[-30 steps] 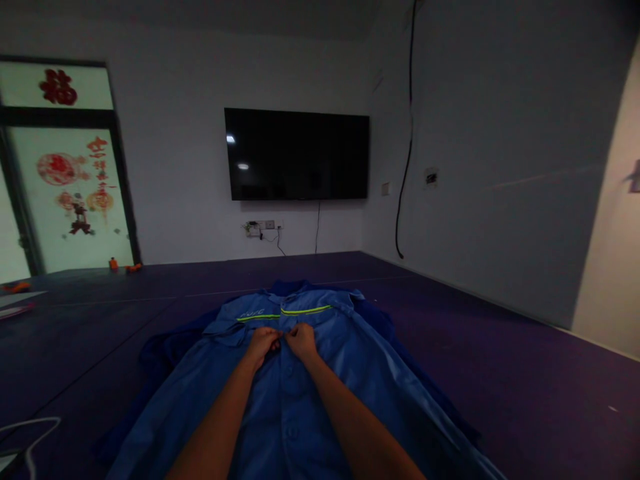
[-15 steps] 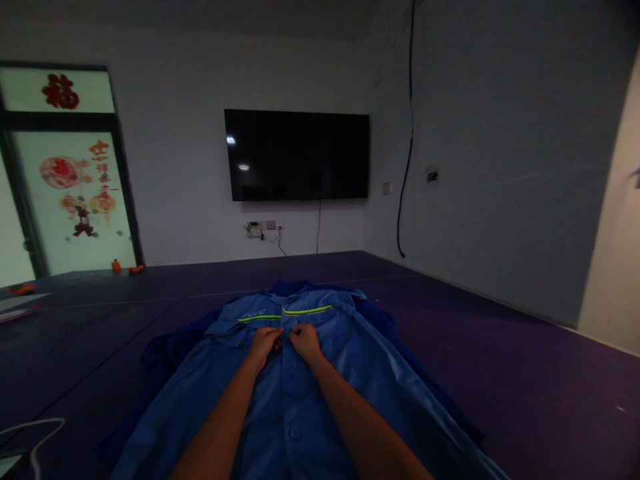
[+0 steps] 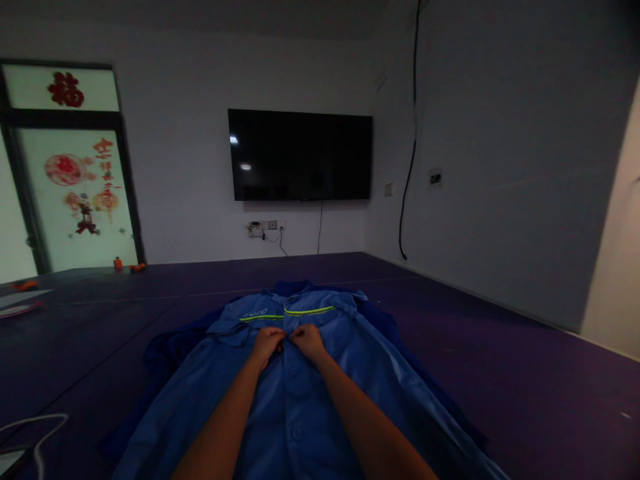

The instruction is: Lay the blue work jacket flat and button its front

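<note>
A blue work jacket [image 3: 265,400] lies spread front side up, its collar pointing away from me. A yellow-green stripe crosses its chest, with pale lettering on the left part. Buttons run down the middle placket, and one button [image 3: 297,433] shows low near me. At chest height, just below the stripe, my left hand [image 3: 269,343] pinches the placket's left edge. Close beside it, my right hand [image 3: 307,340] pinches the placket from the right. Both hands are closed, fingertips nearly meeting. Whatever button sits between them is hidden by the fingers.
The jacket rests on a dark purple surface [image 3: 500,373]. A white cable [image 3: 50,420] and a device edge lie at the lower left. Small orange objects [image 3: 118,263] stand far left by the glass door. A television [image 3: 300,157] hangs on the back wall; a black cable [image 3: 409,180] dangles at right.
My fingertips have shifted slightly and come closer together at the placket. The whole view has moved a little; the jacket lies as before.
</note>
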The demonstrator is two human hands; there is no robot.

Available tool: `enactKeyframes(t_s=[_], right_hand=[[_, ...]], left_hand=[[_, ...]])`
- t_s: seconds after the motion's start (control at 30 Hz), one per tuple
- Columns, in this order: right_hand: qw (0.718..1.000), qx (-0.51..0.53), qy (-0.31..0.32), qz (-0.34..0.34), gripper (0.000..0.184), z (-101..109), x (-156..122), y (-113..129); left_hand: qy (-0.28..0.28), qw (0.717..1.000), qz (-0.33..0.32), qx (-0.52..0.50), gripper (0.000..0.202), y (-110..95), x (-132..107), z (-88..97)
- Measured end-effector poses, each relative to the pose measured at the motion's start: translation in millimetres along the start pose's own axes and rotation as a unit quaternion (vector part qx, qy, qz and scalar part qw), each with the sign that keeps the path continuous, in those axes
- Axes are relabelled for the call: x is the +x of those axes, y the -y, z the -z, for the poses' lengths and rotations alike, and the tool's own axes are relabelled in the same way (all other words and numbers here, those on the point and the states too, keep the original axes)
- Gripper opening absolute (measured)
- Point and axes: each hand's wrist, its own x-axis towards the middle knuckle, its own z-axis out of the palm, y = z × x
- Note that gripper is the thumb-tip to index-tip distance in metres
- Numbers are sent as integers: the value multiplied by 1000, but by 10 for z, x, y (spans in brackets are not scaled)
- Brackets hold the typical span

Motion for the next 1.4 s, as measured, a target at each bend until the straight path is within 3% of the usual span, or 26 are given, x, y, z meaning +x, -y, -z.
enactKeyframes(t_s=[0.37,0.9,1.4], right_hand=[[1000,-18,-7,-16,14,-4,2,28],[999,-38,-20,-5,13,-7,1,50],[998,-48,-20,-20,15,2,4,55]], left_hand=[[7,1000,-15,26,19,-40,-37,-6],[-48,991,-38,118,29,-19,-47,-34],[-65,975,-122,175,10,-23,-4,-47]])
